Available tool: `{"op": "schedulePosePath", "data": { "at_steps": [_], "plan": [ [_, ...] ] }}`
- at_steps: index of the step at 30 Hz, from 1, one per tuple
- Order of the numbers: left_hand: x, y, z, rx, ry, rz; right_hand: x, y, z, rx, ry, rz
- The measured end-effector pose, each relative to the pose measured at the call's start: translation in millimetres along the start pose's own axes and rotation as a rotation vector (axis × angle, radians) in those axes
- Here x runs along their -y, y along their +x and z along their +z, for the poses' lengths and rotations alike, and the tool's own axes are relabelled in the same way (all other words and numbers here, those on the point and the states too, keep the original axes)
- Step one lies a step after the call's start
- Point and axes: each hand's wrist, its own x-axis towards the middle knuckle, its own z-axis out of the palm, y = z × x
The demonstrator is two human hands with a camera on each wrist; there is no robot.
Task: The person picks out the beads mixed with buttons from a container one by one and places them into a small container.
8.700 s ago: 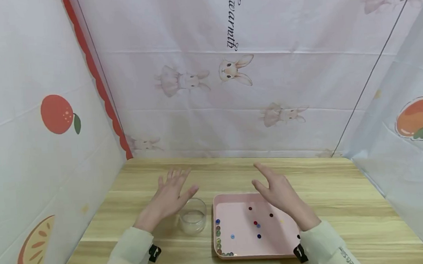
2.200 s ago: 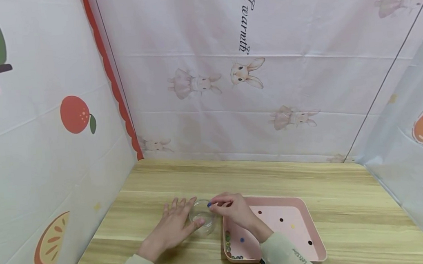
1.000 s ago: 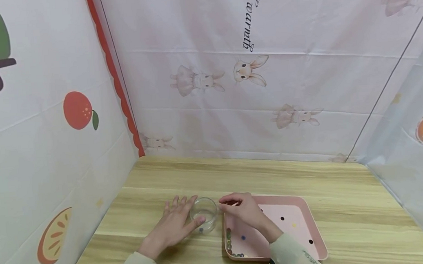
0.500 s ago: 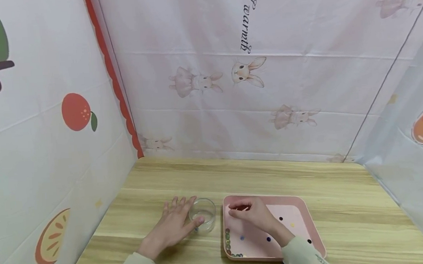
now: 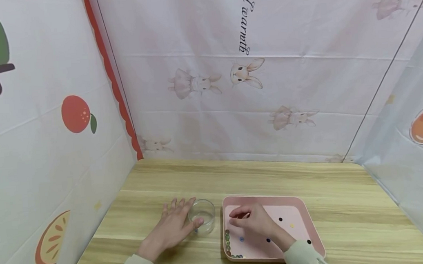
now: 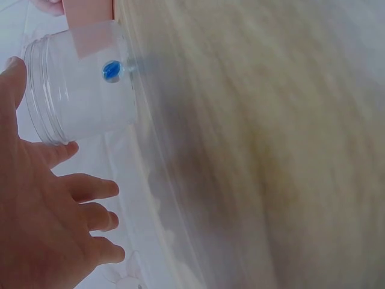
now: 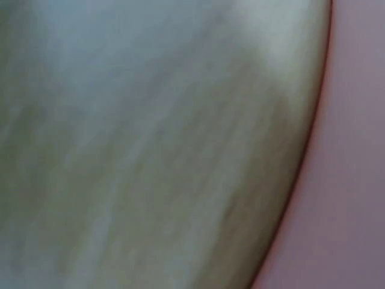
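Note:
A clear jar (image 5: 202, 214) stands on the table at the tray's left. My left hand (image 5: 171, 224) is beside it with fingers spread, thumb and index finger touching opposite sides near the rim. A blue glass marble (image 6: 112, 70) lies at the jar's bottom in the left wrist view. My right hand (image 5: 256, 221) hovers over the left part of a pink tray (image 5: 290, 251), thumb and index tips slightly apart and no marble visible between them. Small coloured marbles lie in the tray: several along its left wall, a light blue one (image 5: 242, 239) and a dark blue one (image 5: 268, 240).
Two dark marbles, one farther back (image 5: 280, 219) and one near the right wall (image 5: 309, 241), lie in the tray beside a small yellow piece (image 5: 291, 225). Printed cloth walls (image 5: 212, 140) enclose the wooden table (image 5: 357, 216). The right wrist view shows only blurred table and tray edge.
Both hands came down from above the table; the left went to the jar. My right hand let a blue marble go into the jar, then moved right, back over the tray.

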Motion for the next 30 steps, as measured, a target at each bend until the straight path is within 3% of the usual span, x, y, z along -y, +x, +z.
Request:
{"op": "schedulePosePath", "data": {
  "at_steps": [10, 24, 30],
  "plan": [
    [0.9, -0.8, 0.9, -0.006, 0.009, 0.001, -0.5, -1.0, 5.4, 0.019, -0.265, -0.098],
    [1.6, -0.6, 1.2, -0.014, 0.023, 0.007, 2.7, -1.8, 8.3, 0.108, -0.267, -0.095],
    [-0.1, -1.5, -0.2, -0.011, 0.018, 0.004, 3.8, -1.0, 8.8, 0.127, -0.317, -0.135]
  ]
}}
